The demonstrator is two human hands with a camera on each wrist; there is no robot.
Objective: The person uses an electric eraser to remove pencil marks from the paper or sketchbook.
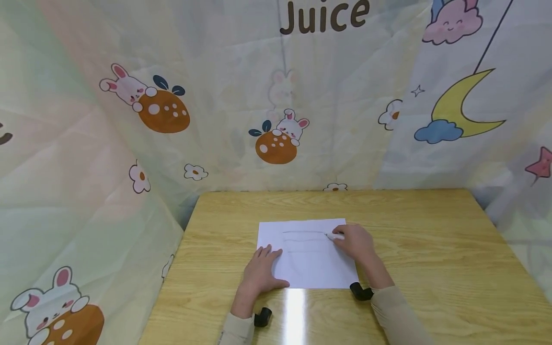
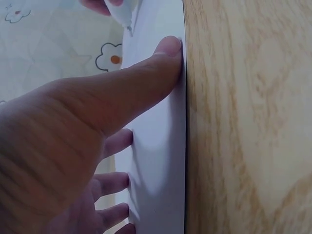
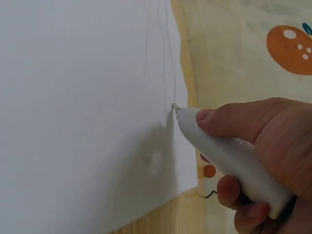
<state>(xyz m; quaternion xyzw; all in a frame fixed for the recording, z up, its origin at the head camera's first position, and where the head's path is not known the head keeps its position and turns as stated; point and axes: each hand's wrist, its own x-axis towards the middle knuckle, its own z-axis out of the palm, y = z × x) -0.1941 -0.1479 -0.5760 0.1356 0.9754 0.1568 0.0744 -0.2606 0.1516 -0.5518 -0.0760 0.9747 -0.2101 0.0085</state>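
A sheet of white paper (image 1: 310, 270) lies on the wooden table, with 3 faint pencil lines (image 3: 165, 73) across its upper part. My right hand (image 1: 355, 242) grips a thick white pen-shaped electric eraser (image 3: 231, 158), thumb on one side and fingers curled round the other. Its small tip touches the paper at the right end of the topmost line. Spread over the paper's lower left, my left hand (image 1: 260, 273) presses the sheet down. The left thumb (image 2: 168, 48) lies along the paper's near edge, the other fingers farther up the sheet.
The wooden table (image 1: 431, 249) stretches to both sides of the paper. Behind and left of it hangs a printed cloth (image 1: 224, 96) with rabbits and a moon. Black wrist mounts (image 1: 361, 291) sit by each forearm, close to the tabletop.
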